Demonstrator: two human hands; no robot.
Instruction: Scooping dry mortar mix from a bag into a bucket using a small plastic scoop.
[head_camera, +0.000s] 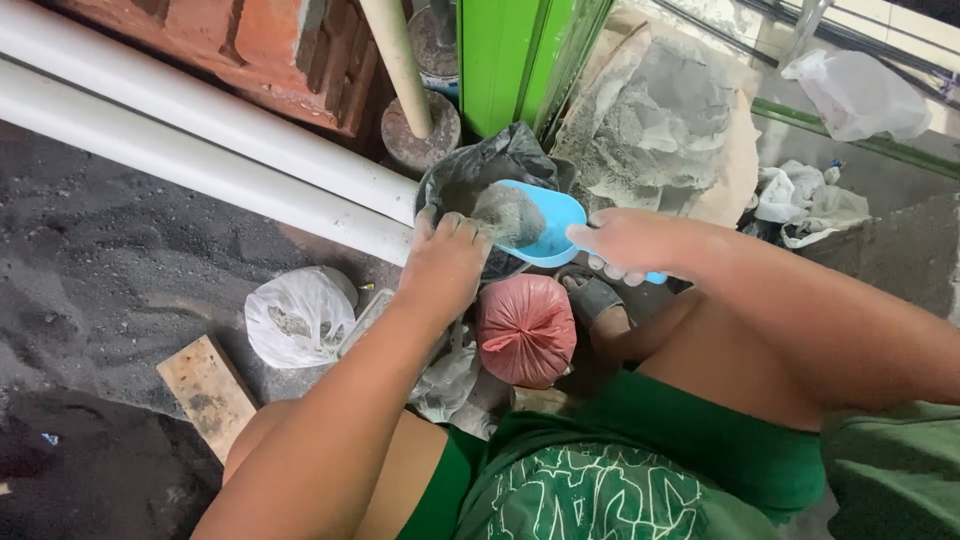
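Head view: the right hand (628, 243) is closed around the handle of a light blue plastic scoop (545, 225), which carries a heap of grey powder (508, 214) and hangs over the mouth of a dark plastic bag (490, 165). The left hand (443, 262) is curled over the near rim of that bag, fingers pinching the plastic so the opening stays wide. The bag sits on the floor between the person's knees, just in front of a green post (500, 60) and beside two white pipes (200, 140).

To do this well, I judge the scoop should stay level while it crosses the rim, since the heap is piled high and would slide off its front lip if tilted. The left hand should keep the rim taut and low, away from the scoop's edge, so the plastic does not fold inward.

A tied reddish bag (525, 330) lies just below the scoop, touching the person's leg, and a white bag (298, 318) lies to its left, near a wooden board (208, 393). A larger mound of grey powder (650, 120) on brown paper lies behind the dark bag.
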